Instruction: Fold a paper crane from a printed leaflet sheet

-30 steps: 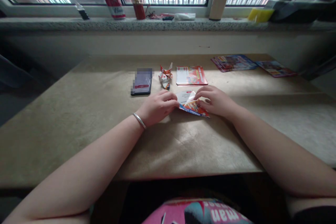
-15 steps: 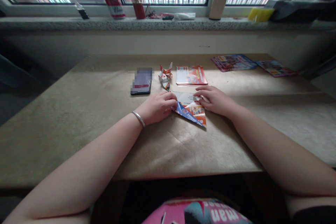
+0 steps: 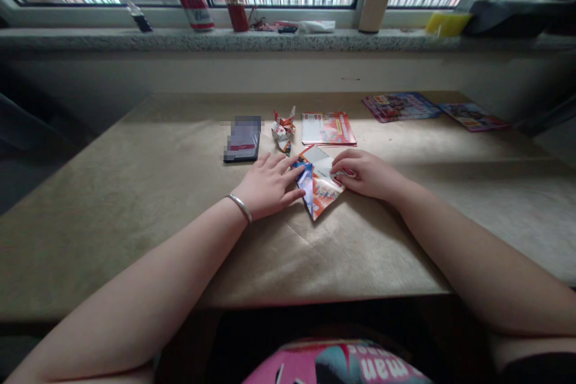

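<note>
A partly folded sheet of printed paper lies on the table, one corner pointing toward me. Its left side is a blue folded flap; orange print and a white patch show on the rest. My left hand lies spread at the left edge, fingertips over the blue flap. At the right edge, my right hand has its fingers curled and pressed together on the paper's side, gripping it. Just beyond the paper stands a folded paper figure, with a stack of red-and-white printed sheets beside it.
A phone lies left of the paper figure. Toward the back right are colourful printed sheets and another small pile. The stone windowsill holds a red can, a red lighter-like container and a yellow object.
The paper has turned, so its near point swung from the right toward the middle. My left hand has loosened from a curled grip and spread its fingers. My right hand stays near its place.
</note>
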The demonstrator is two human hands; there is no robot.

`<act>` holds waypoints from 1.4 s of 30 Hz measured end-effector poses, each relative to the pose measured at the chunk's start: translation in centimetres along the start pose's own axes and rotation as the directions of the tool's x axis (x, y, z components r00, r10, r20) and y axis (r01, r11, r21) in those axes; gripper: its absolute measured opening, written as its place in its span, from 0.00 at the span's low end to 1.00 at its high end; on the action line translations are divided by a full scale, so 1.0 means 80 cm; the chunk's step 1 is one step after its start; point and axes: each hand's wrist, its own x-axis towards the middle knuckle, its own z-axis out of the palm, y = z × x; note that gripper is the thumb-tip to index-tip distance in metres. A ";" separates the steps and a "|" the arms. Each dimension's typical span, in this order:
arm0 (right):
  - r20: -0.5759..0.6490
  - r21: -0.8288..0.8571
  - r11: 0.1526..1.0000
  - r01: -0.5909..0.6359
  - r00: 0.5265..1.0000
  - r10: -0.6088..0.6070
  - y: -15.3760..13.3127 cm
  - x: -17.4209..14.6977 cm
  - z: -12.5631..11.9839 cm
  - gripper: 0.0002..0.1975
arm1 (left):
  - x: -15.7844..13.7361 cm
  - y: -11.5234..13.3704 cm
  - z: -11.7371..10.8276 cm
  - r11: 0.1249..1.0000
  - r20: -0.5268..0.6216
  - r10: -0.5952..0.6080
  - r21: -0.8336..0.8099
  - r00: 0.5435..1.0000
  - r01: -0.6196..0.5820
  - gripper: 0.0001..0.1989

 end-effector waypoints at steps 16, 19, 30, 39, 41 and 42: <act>-0.061 -0.052 0.994 -0.098 0.994 0.095 0.000 -0.002 0.007 0.18 | -0.001 0.022 -0.014 0.984 -0.049 0.177 -0.023 0.983 -0.178 0.28; -0.064 -0.059 0.991 -0.123 0.991 0.119 -0.001 -0.002 0.006 0.14 | 0.000 0.020 -0.011 0.982 -0.050 0.189 -0.007 0.981 -0.189 0.24; 0.077 -0.114 0.992 0.057 0.996 -0.048 -0.008 -0.004 -0.006 0.15 | -0.002 0.004 -0.007 0.995 0.003 0.099 -0.020 0.995 -0.099 0.27; 0.059 -0.192 0.974 0.117 0.992 -0.108 -0.005 -0.003 -0.009 0.16 | 0.000 -0.001 0.002 0.988 -0.043 0.093 -0.123 0.995 -0.097 0.29; 0.027 -0.216 0.966 0.145 0.989 -0.143 -0.005 -0.002 -0.011 0.12 | 0.001 -0.002 0.005 0.988 -0.078 0.098 -0.110 0.992 -0.107 0.27; 0.012 -0.226 0.962 0.154 0.988 -0.156 -0.005 -0.002 -0.011 0.10 | 0.002 -0.003 0.005 0.988 -0.089 0.108 -0.099 0.990 -0.116 0.25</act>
